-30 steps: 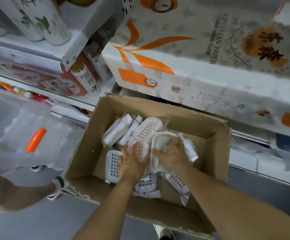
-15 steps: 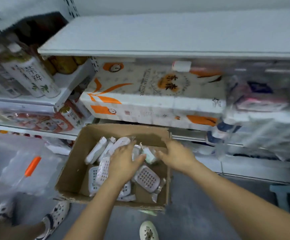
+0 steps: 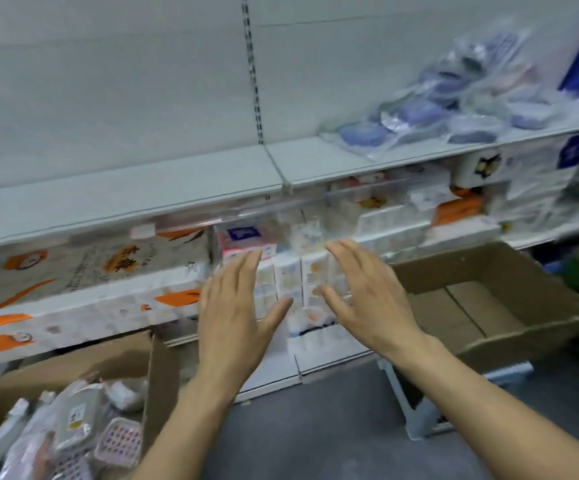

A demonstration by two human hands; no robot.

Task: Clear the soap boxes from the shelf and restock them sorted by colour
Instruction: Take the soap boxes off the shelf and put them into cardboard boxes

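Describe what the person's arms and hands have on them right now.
Nothing is worn: the left hand and right hand have no gloves, and both forearms are uncovered as far as the frame shows. No sleeves, watch, rings or bands are visible.

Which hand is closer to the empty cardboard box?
The right hand. It is raised just left of the empty box, near its left rim, not touching it. The left hand is farther left, on the other side of the right hand.

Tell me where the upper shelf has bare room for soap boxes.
Bare: the upper shelf from its left end to the bagged blue soap boxes. Crowded: the right end under those bags, and the tissue packs below.
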